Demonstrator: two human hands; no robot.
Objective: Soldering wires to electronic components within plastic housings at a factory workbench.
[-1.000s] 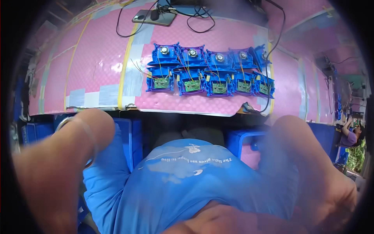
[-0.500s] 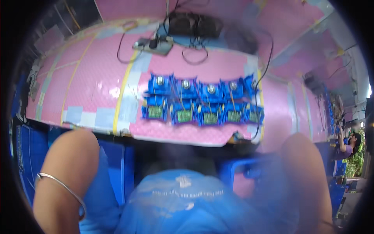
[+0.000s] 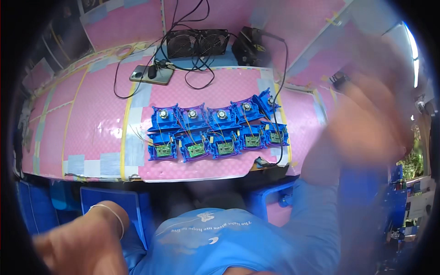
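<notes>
My left hand (image 3: 85,245) is at the lower left, below the bench's front edge and near my body, with a bracelet on the wrist. Its fingers run off into the dark rim of the picture. Raised at the right, my right hand (image 3: 373,117) is badly smeared by motion, so its fingers cannot be made out. Neither hand touches the parts on the bench. Closest to them lie several opened blue plastic housings in two rows: the far halves hold round silver components (image 3: 222,114), the near halves hold green circuit boards (image 3: 225,148). Thin wires join the halves.
Pink bubble-wrap sheeting with yellow and pale tape covers the bench (image 3: 98,119). A phone (image 3: 151,75), two black fans (image 3: 198,43) and a black box (image 3: 250,46) sit behind, among tangled cables. One black cable (image 3: 287,59) hangs down the right side. Blue bins (image 3: 275,201) stand below.
My right arm has swung up and outward at the right. My left hand has come into view lower down at the left. The view has shifted, placing the housings further left.
</notes>
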